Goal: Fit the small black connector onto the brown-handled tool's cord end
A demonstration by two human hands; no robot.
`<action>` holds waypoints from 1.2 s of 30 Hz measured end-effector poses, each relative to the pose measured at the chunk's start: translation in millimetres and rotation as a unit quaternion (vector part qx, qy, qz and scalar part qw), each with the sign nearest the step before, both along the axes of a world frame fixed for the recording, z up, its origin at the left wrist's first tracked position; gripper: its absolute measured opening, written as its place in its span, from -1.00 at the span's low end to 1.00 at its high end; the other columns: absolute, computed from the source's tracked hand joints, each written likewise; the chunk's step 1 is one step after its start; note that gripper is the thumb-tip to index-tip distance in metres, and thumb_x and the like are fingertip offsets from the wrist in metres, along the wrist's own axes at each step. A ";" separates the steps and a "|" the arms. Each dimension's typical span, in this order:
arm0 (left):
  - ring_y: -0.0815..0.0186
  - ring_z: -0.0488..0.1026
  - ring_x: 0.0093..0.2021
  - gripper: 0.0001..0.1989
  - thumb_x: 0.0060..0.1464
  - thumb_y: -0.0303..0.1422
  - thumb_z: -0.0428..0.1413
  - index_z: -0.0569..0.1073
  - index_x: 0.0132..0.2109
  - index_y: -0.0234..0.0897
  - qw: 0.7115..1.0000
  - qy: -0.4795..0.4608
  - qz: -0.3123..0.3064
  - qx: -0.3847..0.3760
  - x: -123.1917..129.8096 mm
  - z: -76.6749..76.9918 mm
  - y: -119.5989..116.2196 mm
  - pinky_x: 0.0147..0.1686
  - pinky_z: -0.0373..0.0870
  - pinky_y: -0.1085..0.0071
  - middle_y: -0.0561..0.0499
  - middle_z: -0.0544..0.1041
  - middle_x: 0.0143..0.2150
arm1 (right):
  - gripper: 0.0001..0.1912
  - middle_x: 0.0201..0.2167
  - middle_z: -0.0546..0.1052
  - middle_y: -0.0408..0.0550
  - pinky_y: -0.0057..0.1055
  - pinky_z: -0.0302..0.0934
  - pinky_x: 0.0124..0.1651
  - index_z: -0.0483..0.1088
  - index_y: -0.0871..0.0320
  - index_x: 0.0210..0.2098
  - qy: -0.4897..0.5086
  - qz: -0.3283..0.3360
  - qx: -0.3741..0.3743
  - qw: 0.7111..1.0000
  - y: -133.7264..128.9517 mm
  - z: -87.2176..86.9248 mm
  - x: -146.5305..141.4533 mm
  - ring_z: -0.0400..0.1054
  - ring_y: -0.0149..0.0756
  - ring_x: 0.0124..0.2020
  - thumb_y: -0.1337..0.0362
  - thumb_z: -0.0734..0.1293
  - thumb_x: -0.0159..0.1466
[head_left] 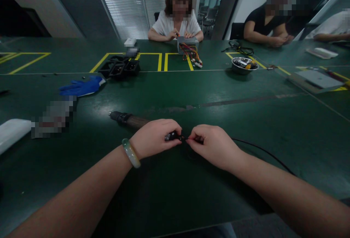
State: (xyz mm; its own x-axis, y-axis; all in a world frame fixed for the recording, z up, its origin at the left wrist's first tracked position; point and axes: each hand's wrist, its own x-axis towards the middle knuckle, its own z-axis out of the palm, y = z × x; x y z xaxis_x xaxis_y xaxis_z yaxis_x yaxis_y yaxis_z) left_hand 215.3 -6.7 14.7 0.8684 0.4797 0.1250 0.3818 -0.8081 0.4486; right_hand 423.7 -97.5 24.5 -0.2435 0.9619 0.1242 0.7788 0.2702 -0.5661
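Near the middle of the table, my left hand (157,136) is closed, pinching a small black part (171,136) between thumb and fingers. My right hand (214,145) faces it with thumb and fingertips pressed together on a thin black piece (200,140), mostly hidden by the fingers. Only a small gap separates the two sets of fingertips, and dark slender bits show there. From behind my right hand a black cable (262,148) runs off to the right; where it ends is hidden. An electric screwdriver (131,119) lies just beyond my left hand, partly covered by it.
Left on the green table (164,92) lie a blue glove (82,86) and black frame parts (120,66). A metal bowl (244,66) of small items stands far right. Opposite, a person (175,26) handles a grey box (188,43) with coloured wires; others sit at right.
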 end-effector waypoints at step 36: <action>0.32 0.38 -0.20 -0.85 0.13 -0.27 0.14 0.39 -0.24 -0.26 0.999 -0.002 -0.019 0.043 3.3 -0.4 -0.2 -0.20 0.32 0.39 0.03 0.44 -0.23 | -0.89 -0.36 0.44 -0.08 -0.39 0.07 -0.31 0.40 0.19 -0.31 -0.177 0.000 -0.010 0.984 -4.2 16.6 -35.9 0.31 -0.30 -0.37 0.40 0.24 0.32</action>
State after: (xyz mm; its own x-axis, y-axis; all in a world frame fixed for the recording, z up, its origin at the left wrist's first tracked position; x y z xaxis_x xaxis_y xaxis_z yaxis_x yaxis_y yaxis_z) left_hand 218.6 -6.9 14.4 0.8854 0.4336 0.1676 0.3483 -0.8576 0.3784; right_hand 387.8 -101.7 41.1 -0.2680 0.9633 0.0126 0.9282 0.2617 -0.2646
